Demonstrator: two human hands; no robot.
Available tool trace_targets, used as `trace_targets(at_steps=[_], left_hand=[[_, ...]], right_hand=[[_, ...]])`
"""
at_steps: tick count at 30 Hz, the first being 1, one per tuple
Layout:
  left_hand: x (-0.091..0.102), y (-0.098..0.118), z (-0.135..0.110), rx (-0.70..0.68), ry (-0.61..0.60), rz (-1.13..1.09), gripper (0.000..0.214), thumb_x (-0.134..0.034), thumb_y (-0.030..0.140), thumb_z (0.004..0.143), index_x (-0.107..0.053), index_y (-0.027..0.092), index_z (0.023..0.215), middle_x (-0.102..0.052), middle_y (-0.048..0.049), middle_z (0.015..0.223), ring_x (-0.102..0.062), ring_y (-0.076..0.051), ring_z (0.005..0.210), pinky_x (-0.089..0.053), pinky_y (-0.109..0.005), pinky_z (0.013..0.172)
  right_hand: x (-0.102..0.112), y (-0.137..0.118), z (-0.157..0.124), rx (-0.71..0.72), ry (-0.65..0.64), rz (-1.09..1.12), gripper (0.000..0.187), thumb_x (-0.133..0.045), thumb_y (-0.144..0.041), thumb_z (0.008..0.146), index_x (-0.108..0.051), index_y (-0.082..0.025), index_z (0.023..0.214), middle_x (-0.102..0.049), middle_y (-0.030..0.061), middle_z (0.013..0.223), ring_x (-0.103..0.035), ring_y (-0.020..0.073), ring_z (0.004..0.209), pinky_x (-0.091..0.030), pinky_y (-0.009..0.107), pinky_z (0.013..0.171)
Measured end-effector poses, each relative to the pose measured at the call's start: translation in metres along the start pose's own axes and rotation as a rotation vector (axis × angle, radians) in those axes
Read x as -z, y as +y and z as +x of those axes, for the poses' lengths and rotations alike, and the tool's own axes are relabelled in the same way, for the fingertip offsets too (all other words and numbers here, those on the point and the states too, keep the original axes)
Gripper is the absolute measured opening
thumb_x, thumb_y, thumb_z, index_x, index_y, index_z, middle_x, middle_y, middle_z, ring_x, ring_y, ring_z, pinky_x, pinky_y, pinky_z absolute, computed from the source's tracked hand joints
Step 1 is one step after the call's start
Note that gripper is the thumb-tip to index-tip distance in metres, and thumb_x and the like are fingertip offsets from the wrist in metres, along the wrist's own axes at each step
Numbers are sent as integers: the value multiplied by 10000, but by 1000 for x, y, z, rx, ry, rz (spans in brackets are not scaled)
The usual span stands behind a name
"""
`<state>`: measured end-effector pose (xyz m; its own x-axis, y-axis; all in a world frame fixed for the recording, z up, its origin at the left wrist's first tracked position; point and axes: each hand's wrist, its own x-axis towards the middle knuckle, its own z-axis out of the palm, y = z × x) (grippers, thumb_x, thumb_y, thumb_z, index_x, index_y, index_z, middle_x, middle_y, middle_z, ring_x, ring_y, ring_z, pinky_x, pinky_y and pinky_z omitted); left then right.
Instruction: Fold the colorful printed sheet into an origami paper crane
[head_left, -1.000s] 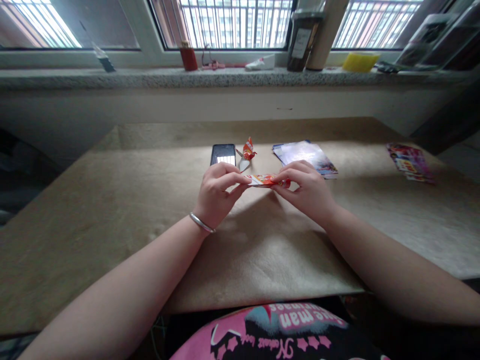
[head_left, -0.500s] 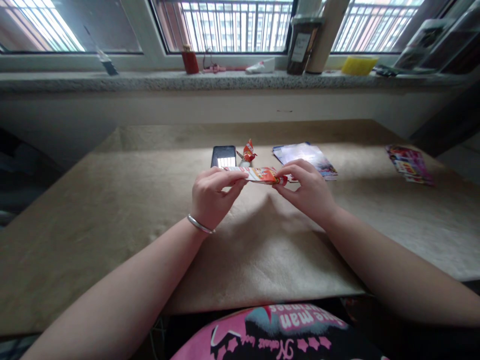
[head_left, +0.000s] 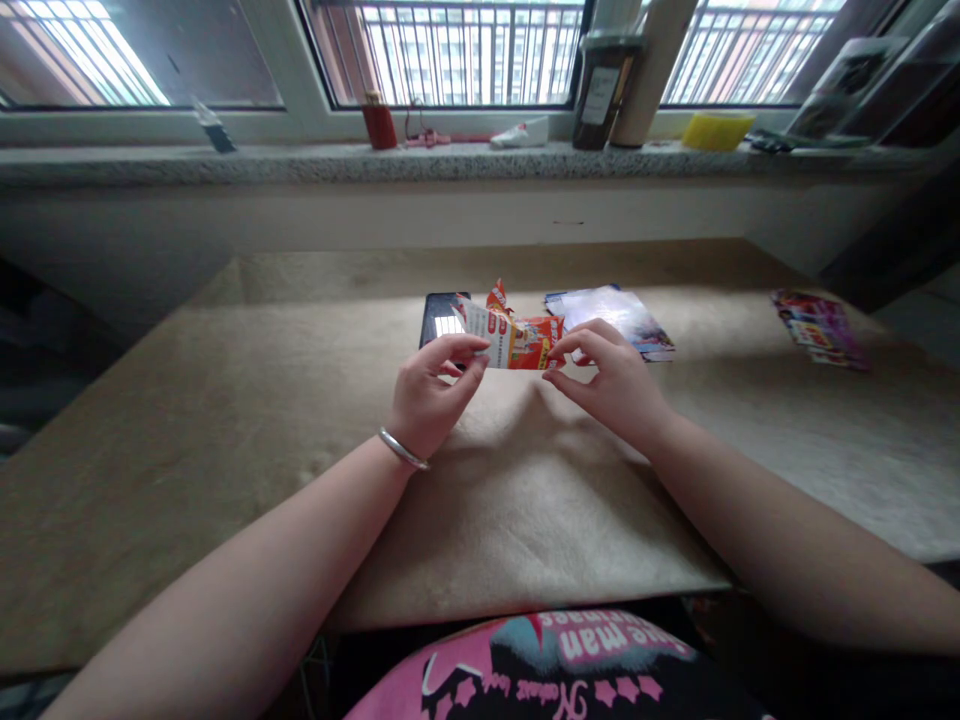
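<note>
Above the table, both of my hands are at a red, orange and white printed snack wrapper [head_left: 525, 343]. My left hand [head_left: 435, 388], with a silver bangle at its wrist, pinches the white left end between thumb and fingers. At the lower right corner, my right hand [head_left: 611, 375] has its thumb and fingertips closed on the wrapper's edge. Just behind it, a red-orange folded or crumpled piece of wrapper [head_left: 497, 296] shows only its top. A dark phone [head_left: 439, 318] lies behind my left hand, partly covered by it and the wrapper.
Glossy printed sheets [head_left: 626, 312] lie behind my right hand, and colourful cards [head_left: 819, 330] lie farther right on the brown table [head_left: 225, 430]. Along the stone windowsill [head_left: 300, 168] stand a red bottle [head_left: 379, 124], a dark lidded container [head_left: 600, 95] and a yellow block [head_left: 716, 131].
The wrapper has turned from nearly edge-on to show its printed face, and its left end now stands higher. My left hand has shifted slightly; the right hand stays almost in place.
</note>
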<state>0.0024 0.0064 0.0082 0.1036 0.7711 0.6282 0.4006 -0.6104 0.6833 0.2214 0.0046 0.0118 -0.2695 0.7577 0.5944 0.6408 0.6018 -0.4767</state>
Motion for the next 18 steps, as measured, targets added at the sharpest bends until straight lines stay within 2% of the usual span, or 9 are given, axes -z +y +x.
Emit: trace_targets(at_steps=[5, 9, 13, 18], left_hand=[[-3, -9, -1, 26, -48, -27, 523, -603, 161, 771, -386, 197, 1245, -593, 35, 760, -576, -76, 623, -481, -183, 568], [-2, -11, -3, -20, -144, 63, 706, -584, 129, 774, -243, 215, 1385, -586, 22, 771, -552, -85, 619, -492, -205, 607], [-1, -11, -4, -73, -232, 164, 674, -561, 99, 762, -302, 240, 1368, -583, 27, 770, -565, -93, 652, -484, -209, 631], [-3, -17, -3, -118, -284, 159, 584, -561, 88, 733, -405, 220, 1280, -611, -14, 900, -602, -119, 774, -500, -241, 722]], right_hand=[[0, 2, 1, -67, 52, 1, 182, -659, -203, 712, -571, -207, 871, -553, 43, 919, -548, 177, 829, -506, 310, 627], [0, 7, 0, -75, 66, -76, 309, -669, -228, 707, -573, -228, 1000, -559, 66, 1008, -541, 233, 943, -497, 400, 748], [-2, 10, 1, -65, 21, -96, 293, -669, -220, 714, -601, -235, 999, -587, 69, 1036, -533, 249, 1014, -446, 454, 884], [-2, 12, 1, 34, -23, -46, 214, -652, -220, 732, -633, -235, 945, -618, 65, 1010, -563, 227, 971, -447, 424, 876]])
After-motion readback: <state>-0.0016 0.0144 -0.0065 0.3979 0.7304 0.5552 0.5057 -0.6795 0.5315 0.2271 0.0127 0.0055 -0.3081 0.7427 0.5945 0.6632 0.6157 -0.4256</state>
